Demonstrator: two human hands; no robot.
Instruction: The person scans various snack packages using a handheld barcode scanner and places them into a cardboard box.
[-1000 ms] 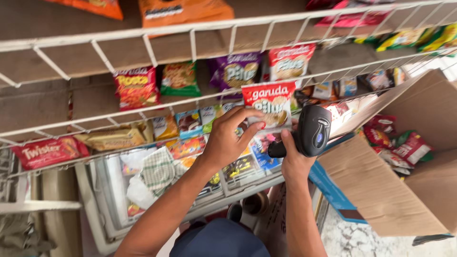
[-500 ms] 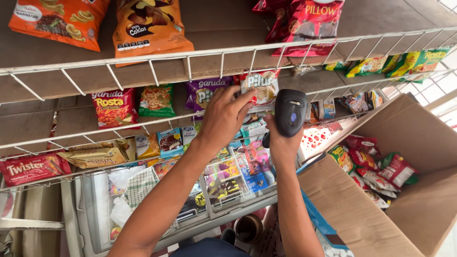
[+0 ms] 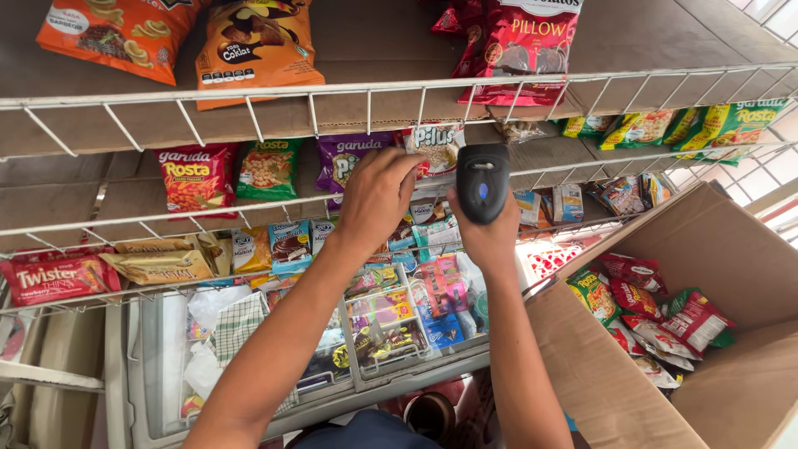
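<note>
Snack packet [image 3: 435,148] — white, red-lettered, pinched by left hand [image 3: 376,199].

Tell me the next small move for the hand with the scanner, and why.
Probably tilt the black handheld scanner in the right hand a little left, toward the white snack packet. The left hand has its fingers on that packet at the wire shelf, and the scanner sits just beside it, not squarely facing it.

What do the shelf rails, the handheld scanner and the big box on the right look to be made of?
Shelf rails: metal wire, glossy white coating; thin welded-looking rods. Scanner in the right hand: dark, probably moulded plastic with a slight sheen. Box: brown matte cardboard with folded flaps.
</note>
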